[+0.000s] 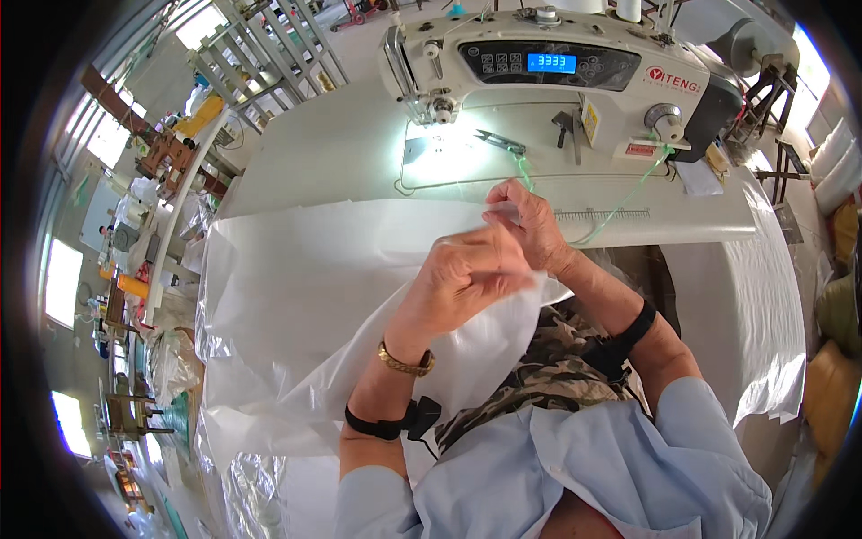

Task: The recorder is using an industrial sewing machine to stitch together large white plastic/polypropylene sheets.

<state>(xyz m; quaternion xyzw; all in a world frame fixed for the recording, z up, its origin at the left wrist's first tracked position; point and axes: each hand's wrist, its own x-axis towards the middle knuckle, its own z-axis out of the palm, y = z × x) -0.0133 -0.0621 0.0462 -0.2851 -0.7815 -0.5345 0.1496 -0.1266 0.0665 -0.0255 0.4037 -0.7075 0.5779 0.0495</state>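
Both hands work the near corner of a white plastic sheet [305, 296] draped over the front edge of the bench [341, 153]. The left hand [467, 278] and the right hand [530, 220] pinch its edge together, fingers closed on the film. This looks like lining up an edge; next would call for feeding it toward the sewing machine [557, 67], past the small scissors [498, 141]. Bare bench lies between.

sheet [296, 278]: thin white plastic film, glossy, crinkled (translucent at the edges)
sewing machine [557, 67]: smooth cream casing, glossy
snips [499, 141]: bare metal
wristband [406, 363]: shiny gold-coloured metal
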